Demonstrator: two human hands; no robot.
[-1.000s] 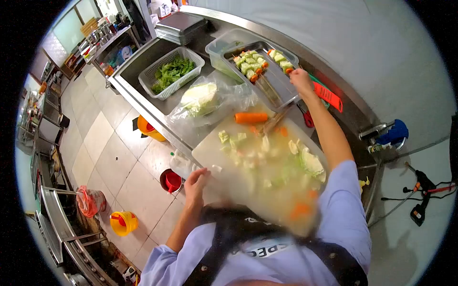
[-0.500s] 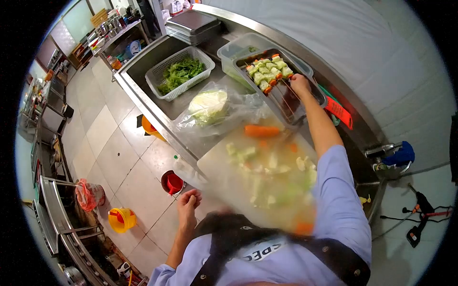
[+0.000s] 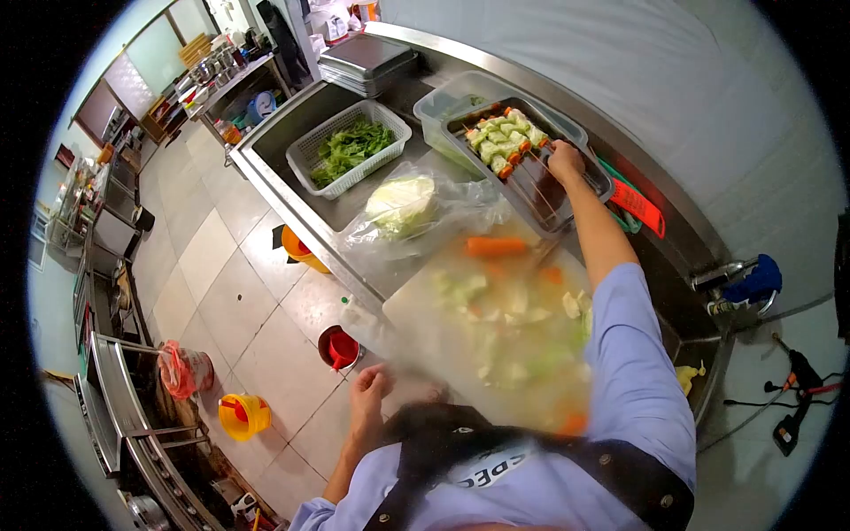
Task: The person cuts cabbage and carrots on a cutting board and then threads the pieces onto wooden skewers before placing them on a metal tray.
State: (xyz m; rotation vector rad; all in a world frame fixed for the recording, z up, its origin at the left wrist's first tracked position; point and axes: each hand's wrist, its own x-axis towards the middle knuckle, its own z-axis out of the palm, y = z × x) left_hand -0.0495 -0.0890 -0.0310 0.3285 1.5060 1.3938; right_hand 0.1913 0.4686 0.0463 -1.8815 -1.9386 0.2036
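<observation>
Skewers [image 3: 505,143] of pale green pieces with orange ends lie side by side in a metal tray [image 3: 535,211]. The tray rests over a clear plastic tub [image 3: 432,108]. At the tray's right side, my right hand [image 3: 567,163] has its fingers closed around the end of a skewer. Off the near left edge of the white cutting board [image 3: 409,305], my left hand [image 3: 370,382] hangs with its fingers curled; whatever it may hold is too small to make out. Cut pale green pieces [image 3: 513,305] and a carrot [image 3: 496,247] lie on the board, partly blurred.
Left of the tub are a basket [image 3: 403,142] of leafy greens and a cabbage [image 3: 400,205] in clear plastic. Stacked metal lids [image 3: 367,60] stand behind. An orange-red handled tool [image 3: 639,209] lies right of the tray. Buckets [image 3: 244,417] stand on the floor at left.
The whole view has shifted slightly, so things appear a little further right. My right hand remains at the skewers, which lie closer together. My left hand stays beside the board, still curled.
</observation>
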